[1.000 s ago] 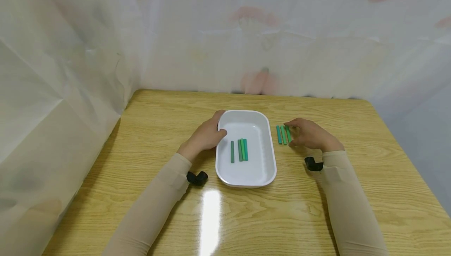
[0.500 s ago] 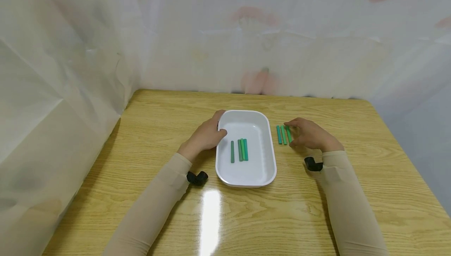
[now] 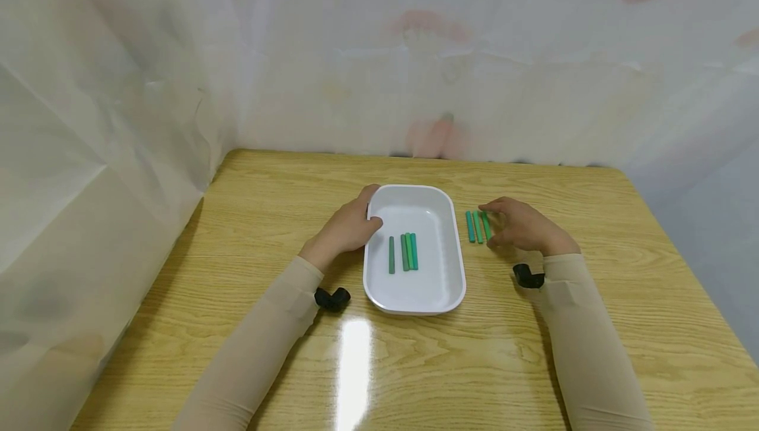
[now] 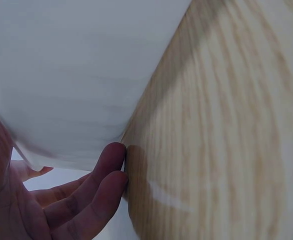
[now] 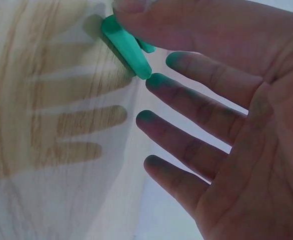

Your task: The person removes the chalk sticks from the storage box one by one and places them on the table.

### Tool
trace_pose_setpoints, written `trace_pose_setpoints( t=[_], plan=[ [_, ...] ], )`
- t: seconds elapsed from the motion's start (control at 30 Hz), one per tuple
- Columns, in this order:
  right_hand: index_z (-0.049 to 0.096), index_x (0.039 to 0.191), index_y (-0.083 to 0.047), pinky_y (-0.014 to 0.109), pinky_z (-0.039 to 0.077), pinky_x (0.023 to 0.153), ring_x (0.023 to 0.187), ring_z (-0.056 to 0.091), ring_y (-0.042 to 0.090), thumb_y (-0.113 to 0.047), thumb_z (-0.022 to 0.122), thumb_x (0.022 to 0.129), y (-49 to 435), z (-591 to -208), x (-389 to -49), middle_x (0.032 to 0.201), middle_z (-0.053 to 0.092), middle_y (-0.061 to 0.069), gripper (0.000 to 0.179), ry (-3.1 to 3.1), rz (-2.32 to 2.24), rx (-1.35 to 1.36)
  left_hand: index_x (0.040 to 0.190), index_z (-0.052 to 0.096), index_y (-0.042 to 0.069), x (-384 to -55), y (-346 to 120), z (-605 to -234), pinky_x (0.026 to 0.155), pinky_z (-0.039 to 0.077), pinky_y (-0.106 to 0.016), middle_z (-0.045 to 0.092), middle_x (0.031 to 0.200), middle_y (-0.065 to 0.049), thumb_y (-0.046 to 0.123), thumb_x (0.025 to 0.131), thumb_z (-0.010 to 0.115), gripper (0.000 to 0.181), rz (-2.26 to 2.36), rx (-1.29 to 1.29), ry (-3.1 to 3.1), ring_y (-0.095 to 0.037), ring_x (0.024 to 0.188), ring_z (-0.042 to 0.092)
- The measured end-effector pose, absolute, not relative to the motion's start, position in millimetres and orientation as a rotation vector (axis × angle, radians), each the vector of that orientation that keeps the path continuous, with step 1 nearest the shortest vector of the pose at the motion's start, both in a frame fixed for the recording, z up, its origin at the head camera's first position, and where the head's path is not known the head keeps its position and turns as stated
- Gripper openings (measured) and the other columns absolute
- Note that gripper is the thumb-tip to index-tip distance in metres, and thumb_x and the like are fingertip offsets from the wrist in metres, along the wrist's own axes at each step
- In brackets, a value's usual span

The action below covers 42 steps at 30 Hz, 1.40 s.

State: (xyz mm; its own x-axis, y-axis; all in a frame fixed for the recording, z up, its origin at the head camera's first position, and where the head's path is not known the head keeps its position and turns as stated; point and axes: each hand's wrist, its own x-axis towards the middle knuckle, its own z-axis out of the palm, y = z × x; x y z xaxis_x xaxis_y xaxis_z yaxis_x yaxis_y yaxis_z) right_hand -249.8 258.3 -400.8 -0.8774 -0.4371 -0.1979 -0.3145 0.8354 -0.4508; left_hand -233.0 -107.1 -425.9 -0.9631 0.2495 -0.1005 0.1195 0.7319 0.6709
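Note:
My left hand (image 3: 346,227) grips the left side of a white rectangular tray (image 3: 435,292), thumb over the rim. In the left wrist view, the fingers (image 4: 104,185) of that hand reach along the tray's outer wall (image 4: 76,75). Inside the tray lie several pastel sticks (image 3: 392,256) in grey-green, green and teal. Right of it, three more lie side by side, a teal stick (image 3: 470,227), a light green one (image 3: 477,227) and a green one (image 3: 487,225). My right hand (image 3: 524,225) holds the rightmost stick (image 5: 129,50) between thumb and a fingertip, at its two ends. Green colour stains its fingertips (image 5: 156,80).
The wooden table (image 3: 284,213) ends at pale, patterned sheeting (image 3: 332,88) behind and on the left. A bright reflection lies in front of the tray. A black wrist mount (image 3: 332,300) sits at the left cuff, another black mount (image 3: 528,276) at the right.

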Motion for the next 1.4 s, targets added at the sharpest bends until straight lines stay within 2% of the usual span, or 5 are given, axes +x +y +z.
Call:
trace_pose_setpoints(
  t=[0.13, 0.67, 1.0, 1.4],
  plan=[
    [0.05, 0.151, 0.0, 0.068, 0.034, 0.115, 0.143, 0.04, 0.051, -0.017, 0.083, 0.083, 258, -399, -248, 0.155, 0.046, 0.028, 0.077, 2.725, -0.613, -0.566, 0.166, 0.019, 0.024, -233, -107, -425, 0.094, 0.058, -0.047, 0.05, 0.156, -0.013, 0.027, 0.099, 0.053, 0.075, 1.053, 0.304, 2.749, -0.028, 0.113, 0.066],
    [0.049, 0.152, -0.001, 0.068, 0.037, 0.112, 0.143, 0.039, 0.053, -0.018, 0.08, 0.087, 253, -391, -244, 0.155, 0.044, 0.03, 0.074, 2.746, -0.612, -0.602, 0.165, 0.02, 0.025, -231, -108, -424, 0.098, 0.056, -0.048, 0.05, 0.156, -0.011, 0.027, 0.099, 0.053, 0.074, 1.056, 0.311, 2.746, -0.028, 0.117, 0.064],
    [0.048, 0.153, -0.003, 0.065, 0.039, 0.111, 0.142, 0.043, 0.05, -0.021, 0.076, 0.091, 249, -383, -240, 0.155, 0.044, 0.026, 0.07, 2.756, -0.614, -0.636, 0.165, 0.021, 0.025, -229, -107, -422, 0.09, 0.059, -0.045, 0.051, 0.155, -0.012, 0.026, 0.1, 0.053, 0.073, 1.065, 0.298, 2.741, -0.028, 0.111, 0.067],
    [0.047, 0.154, -0.003, 0.065, 0.039, 0.112, 0.143, 0.042, 0.05, -0.02, 0.075, 0.092, 241, -369, -231, 0.156, 0.044, 0.025, 0.07, 2.772, -0.618, -0.664, 0.165, 0.021, 0.025, -230, -107, -423, 0.095, 0.058, -0.046, 0.051, 0.155, -0.012, 0.027, 0.1, 0.053, 0.072, 1.04, 0.295, 2.756, -0.029, 0.114, 0.065]
  ],
)
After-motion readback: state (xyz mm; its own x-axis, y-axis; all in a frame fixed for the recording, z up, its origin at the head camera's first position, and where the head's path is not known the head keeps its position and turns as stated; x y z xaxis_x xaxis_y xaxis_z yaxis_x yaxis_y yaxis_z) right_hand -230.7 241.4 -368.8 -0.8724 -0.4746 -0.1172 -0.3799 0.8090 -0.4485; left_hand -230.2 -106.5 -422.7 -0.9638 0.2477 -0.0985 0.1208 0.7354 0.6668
